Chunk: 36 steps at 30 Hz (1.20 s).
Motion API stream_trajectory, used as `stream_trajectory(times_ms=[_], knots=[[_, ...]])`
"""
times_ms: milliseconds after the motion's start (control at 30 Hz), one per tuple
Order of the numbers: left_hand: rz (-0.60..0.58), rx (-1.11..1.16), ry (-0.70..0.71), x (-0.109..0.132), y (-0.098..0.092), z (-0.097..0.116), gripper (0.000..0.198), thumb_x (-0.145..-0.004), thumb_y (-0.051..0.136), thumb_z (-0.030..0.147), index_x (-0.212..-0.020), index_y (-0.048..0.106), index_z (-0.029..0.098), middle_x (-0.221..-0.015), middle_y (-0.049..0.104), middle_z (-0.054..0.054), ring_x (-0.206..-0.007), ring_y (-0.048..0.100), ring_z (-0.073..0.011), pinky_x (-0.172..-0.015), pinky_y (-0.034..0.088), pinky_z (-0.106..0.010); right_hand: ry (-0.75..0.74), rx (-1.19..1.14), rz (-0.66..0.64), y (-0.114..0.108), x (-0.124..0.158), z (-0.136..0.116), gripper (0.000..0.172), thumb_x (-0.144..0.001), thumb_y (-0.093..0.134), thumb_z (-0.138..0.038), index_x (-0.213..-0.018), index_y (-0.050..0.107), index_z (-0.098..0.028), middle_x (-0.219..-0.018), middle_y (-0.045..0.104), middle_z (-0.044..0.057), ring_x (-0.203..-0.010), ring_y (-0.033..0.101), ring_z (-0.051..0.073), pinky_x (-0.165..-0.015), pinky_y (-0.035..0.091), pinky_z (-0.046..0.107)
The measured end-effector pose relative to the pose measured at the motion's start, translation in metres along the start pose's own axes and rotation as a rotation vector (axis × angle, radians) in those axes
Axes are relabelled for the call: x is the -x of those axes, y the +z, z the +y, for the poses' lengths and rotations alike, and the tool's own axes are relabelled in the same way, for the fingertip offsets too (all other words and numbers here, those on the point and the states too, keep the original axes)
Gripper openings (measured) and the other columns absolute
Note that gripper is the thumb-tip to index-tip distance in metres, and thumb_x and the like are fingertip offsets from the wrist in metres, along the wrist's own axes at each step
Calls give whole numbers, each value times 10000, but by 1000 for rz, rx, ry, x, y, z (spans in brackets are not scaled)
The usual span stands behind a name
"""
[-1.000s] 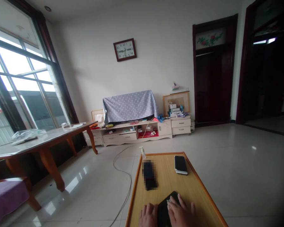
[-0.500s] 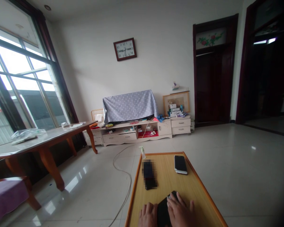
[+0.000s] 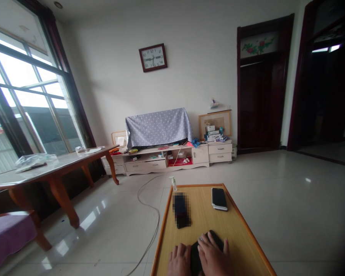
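Note:
A flat black item (image 3: 194,256) lies on the near part of the light wooden table (image 3: 232,230). My right hand (image 3: 214,255) rests on top of it, fingers stretched out and the thumb apart to the right. Along its left edge lies my left hand (image 3: 179,260), palm down, its fingers bent side by side; whether it grips the edge is unclear. Farther up the table are a dark pixelated object (image 3: 181,210) on the left and a black-screened phone (image 3: 219,198) on a white item at the right.
A pump bottle (image 3: 173,184) stands at the table's far left corner. A cable (image 3: 158,218) runs over the floor to the left. Beyond are a low white cabinet (image 3: 145,166) with a cloth-covered shape (image 3: 159,128) and, at the left, a long table (image 3: 66,166).
My right hand has shifted slightly left over the black item, showing more of its upper right part. My left hand is nearly unmoved. The view has shifted slightly.

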<state>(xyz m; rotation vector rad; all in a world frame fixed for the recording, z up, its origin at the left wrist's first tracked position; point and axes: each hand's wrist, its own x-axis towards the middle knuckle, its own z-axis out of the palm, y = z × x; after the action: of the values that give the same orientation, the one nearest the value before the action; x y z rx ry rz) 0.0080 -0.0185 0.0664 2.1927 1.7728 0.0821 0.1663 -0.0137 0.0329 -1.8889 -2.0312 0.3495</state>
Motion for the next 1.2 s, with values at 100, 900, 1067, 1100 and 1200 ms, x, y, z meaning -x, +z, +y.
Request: stream_trajectory(times_ms=[100, 900, 1067, 1100, 1200], knots=[[50, 40, 29, 3, 2, -1, 763, -684, 620, 590, -1367, 562, 252, -1304, 575, -105, -1212, 480, -341, -1035, 370, -458, 62, 43, 52, -10, 2, 17, 502, -991, 258, -376, -1370, 584, -336, -1519, 490, 5, -1476, 341, 320, -1138, 29, 803], [187, 15, 83, 14, 12, 7, 710, -662, 667, 526, -1315, 609, 255, -1265, 596, -85, -1191, 518, -284, -1039, 379, -361, 41, 5, -78, -42, 67, 39, 504, -945, 347, -351, -1407, 550, -358, -1529, 434, 15, -1455, 349, 344, -1160, 99, 769], [133, 16, 72, 5, 4, 11, 734, -609, 711, 543, -1278, 626, 252, -1255, 592, -87, -1193, 523, -289, -1012, 403, -350, 49, -6, -109, -41, 65, 44, 525, -936, 338, -342, -1427, 524, -358, -1545, 402, 5, -1467, 326, 339, -1163, 76, 771], [122, 17, 62, 2, 2, 12, 746, -593, 726, 542, -1271, 627, 249, -1259, 587, -87, -1195, 521, -288, -1013, 402, -346, 46, -9, -105, -38, 64, 46, 525, -934, 343, -343, -1427, 523, -358, -1544, 405, 5, -1465, 329, 343, -1162, 75, 774], [82, 13, 31, -6, -5, 15, 809, -522, 787, 547, -1252, 629, 238, -1272, 575, -90, -1197, 520, -297, -1005, 403, -350, 46, -13, -51, -26, 61, 52, 513, -917, 390, -354, -1404, 551, -356, -1534, 426, 8, -1444, 361, 372, -1152, 73, 793]])
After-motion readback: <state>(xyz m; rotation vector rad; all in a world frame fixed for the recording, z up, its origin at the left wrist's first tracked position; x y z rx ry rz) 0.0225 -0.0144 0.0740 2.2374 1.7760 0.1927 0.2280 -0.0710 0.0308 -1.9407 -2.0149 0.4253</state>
